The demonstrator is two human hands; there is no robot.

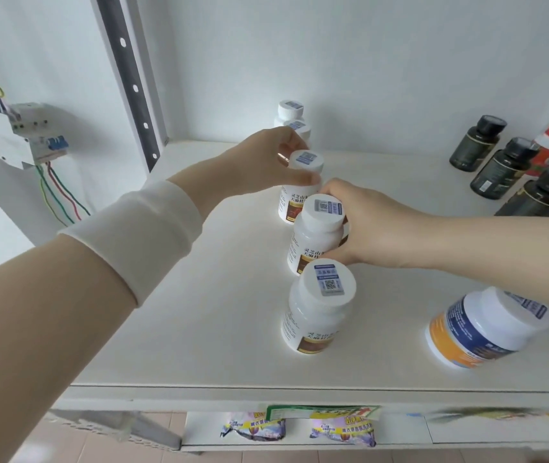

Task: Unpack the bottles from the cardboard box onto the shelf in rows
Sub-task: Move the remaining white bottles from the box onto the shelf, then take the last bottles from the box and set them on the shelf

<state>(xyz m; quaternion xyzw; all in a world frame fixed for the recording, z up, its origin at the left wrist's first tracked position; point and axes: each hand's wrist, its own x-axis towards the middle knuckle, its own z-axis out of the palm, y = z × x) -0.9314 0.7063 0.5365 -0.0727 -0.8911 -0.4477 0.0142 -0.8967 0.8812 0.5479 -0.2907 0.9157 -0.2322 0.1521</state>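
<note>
- With left hand point(263, 158) pinching third bottle point(294, 202) at cap, right hand point(370, 228) curled round second bottle point(313, 238), slide both into line behind front bottle point(316, 312)
- Set upright, evenly spaced

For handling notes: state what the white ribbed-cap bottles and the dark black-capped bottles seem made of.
White ribbed-cap bottles: probably opaque plastic, satin, soft highlights, moulded cap ridges. Dark black-capped bottles: glossy, tinted plastic or glass; the sheen leaves it open.
</note>
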